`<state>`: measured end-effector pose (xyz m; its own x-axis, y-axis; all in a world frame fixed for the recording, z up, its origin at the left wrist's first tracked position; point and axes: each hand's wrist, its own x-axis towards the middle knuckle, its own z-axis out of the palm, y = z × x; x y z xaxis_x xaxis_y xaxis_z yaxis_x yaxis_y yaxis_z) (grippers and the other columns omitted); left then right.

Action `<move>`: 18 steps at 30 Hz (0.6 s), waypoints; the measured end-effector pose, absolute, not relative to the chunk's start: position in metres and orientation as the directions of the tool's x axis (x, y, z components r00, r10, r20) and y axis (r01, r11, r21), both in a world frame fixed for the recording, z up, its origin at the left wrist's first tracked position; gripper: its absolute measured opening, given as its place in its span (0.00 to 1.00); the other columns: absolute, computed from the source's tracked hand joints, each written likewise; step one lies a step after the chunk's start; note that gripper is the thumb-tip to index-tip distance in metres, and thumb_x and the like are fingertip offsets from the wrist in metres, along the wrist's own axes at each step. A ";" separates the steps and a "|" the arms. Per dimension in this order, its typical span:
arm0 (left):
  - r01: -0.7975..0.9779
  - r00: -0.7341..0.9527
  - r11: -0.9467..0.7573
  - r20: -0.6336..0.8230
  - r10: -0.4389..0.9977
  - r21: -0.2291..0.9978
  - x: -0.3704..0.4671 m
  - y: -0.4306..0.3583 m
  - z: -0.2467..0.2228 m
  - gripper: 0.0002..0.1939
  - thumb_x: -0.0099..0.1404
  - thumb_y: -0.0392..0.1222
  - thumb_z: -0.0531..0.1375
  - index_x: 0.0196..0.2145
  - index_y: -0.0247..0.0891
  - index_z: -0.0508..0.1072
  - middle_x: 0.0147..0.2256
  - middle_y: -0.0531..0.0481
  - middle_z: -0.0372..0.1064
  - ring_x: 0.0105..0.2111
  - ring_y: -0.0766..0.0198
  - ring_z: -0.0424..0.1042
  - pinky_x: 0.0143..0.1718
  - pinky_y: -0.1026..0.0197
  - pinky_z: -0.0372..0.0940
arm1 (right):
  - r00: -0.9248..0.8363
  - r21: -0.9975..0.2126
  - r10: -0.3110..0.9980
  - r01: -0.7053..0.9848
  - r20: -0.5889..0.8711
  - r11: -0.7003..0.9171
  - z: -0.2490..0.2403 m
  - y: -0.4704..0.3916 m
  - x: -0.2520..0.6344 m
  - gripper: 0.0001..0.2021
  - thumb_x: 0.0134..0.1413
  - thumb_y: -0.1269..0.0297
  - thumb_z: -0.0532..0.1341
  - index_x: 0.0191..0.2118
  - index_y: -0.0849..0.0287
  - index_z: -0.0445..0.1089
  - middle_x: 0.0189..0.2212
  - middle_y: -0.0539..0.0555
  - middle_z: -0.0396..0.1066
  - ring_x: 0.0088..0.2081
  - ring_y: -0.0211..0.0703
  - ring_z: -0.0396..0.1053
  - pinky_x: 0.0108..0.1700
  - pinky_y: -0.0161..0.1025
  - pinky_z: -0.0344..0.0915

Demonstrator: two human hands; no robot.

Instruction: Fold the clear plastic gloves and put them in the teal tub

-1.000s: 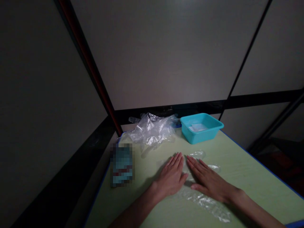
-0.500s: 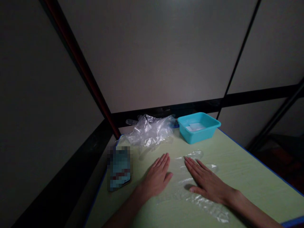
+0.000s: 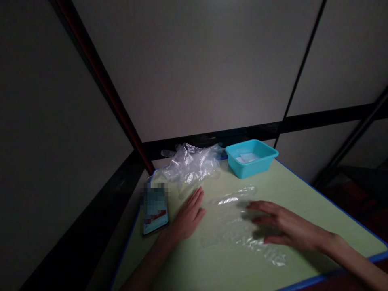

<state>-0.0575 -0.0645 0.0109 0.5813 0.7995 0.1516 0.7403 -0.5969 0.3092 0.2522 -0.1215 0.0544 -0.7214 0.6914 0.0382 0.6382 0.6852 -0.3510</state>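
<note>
A clear disposable plastic glove (image 3: 233, 224) lies spread on the pale green table (image 3: 197, 266), its fingers pointing to the right. My left hand (image 3: 189, 216) rests on the table to the left of the glove, fingers stretched out and holding nothing. Over the glove's finger side hovers my right hand (image 3: 280, 224), its fingers apart and slightly bent, with a shadow beneath. Part of the glove is hidden behind that hand.
A crumpled heap of clear plastic gloves (image 3: 194, 161) lies at the table's far edge. Beside it stands a turquoise basin (image 3: 251, 166) with white pieces inside. A phone (image 3: 155, 214) with a blurred screen lies on the left. Dark-banded panels (image 3: 212, 72) rise behind.
My right hand has lifted off the glove and moved right, its fingers spreading. My left hand has slid a little left, away from the glove. The view has shifted slightly.
</note>
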 end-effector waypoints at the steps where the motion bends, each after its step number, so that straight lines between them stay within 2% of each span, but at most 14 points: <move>1: 0.715 0.595 -0.612 0.166 0.787 0.340 -0.054 -0.067 0.014 0.26 0.64 0.40 0.46 0.59 0.36 0.43 0.60 0.45 0.36 0.59 0.62 0.38 0.57 0.55 0.42 | -0.723 -0.351 0.691 0.644 0.012 0.680 0.060 -0.128 0.257 0.16 0.50 0.56 0.57 0.45 0.54 0.67 0.51 0.56 0.59 0.54 0.49 0.54 0.52 0.47 0.56; 3: 0.652 0.642 -0.656 0.183 0.744 0.381 -0.045 -0.075 0.020 0.25 0.64 0.39 0.47 0.59 0.39 0.45 0.60 0.48 0.37 0.59 0.62 0.40 0.57 0.54 0.43 | -0.723 -0.352 0.691 0.650 -0.013 0.673 0.065 -0.140 0.263 0.10 0.47 0.59 0.60 0.37 0.54 0.71 0.45 0.55 0.64 0.48 0.49 0.60 0.49 0.48 0.59; 6: 0.547 0.738 -0.735 0.184 0.649 0.401 -0.028 -0.088 0.028 0.23 0.64 0.38 0.48 0.56 0.41 0.52 0.59 0.49 0.43 0.58 0.61 0.43 0.57 0.53 0.44 | -0.721 -0.347 0.693 0.654 -0.017 0.672 0.062 -0.155 0.264 0.06 0.44 0.65 0.61 0.32 0.54 0.71 0.40 0.54 0.66 0.44 0.48 0.62 0.47 0.47 0.60; 11: 0.396 0.843 -0.823 0.194 0.502 0.407 -0.008 -0.102 0.033 0.14 0.63 0.36 0.51 0.46 0.40 0.65 0.51 0.48 0.60 0.53 0.61 0.54 0.55 0.55 0.48 | -0.746 -0.285 0.664 0.646 -0.041 0.708 0.057 -0.162 0.251 0.06 0.45 0.74 0.56 0.27 0.57 0.69 0.33 0.53 0.66 0.39 0.45 0.62 0.46 0.45 0.60; 15: 0.375 0.854 -0.843 0.209 0.476 0.387 -0.003 -0.107 0.030 0.11 0.62 0.34 0.51 0.41 0.39 0.69 0.44 0.48 0.64 0.47 0.61 0.60 0.49 0.57 0.54 | -0.757 -0.259 0.651 0.641 -0.058 0.722 0.070 -0.150 0.243 0.09 0.48 0.76 0.53 0.29 0.59 0.68 0.35 0.55 0.66 0.39 0.44 0.62 0.43 0.43 0.61; 18: 0.398 0.853 -0.849 0.201 0.482 0.346 -0.002 -0.109 0.030 0.10 0.61 0.33 0.52 0.37 0.39 0.70 0.37 0.48 0.64 0.40 0.62 0.62 0.42 0.60 0.57 | -0.788 -0.238 0.615 0.604 -0.032 0.761 0.086 -0.132 0.240 0.07 0.46 0.76 0.54 0.28 0.60 0.69 0.39 0.55 0.65 0.41 0.44 0.62 0.45 0.42 0.60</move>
<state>-0.0022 -0.1093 0.0302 0.8529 0.4819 0.2011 0.3984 -0.8495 0.3459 0.2401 -0.1318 0.0858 -0.7876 0.6154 -0.0325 0.6041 0.7606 -0.2378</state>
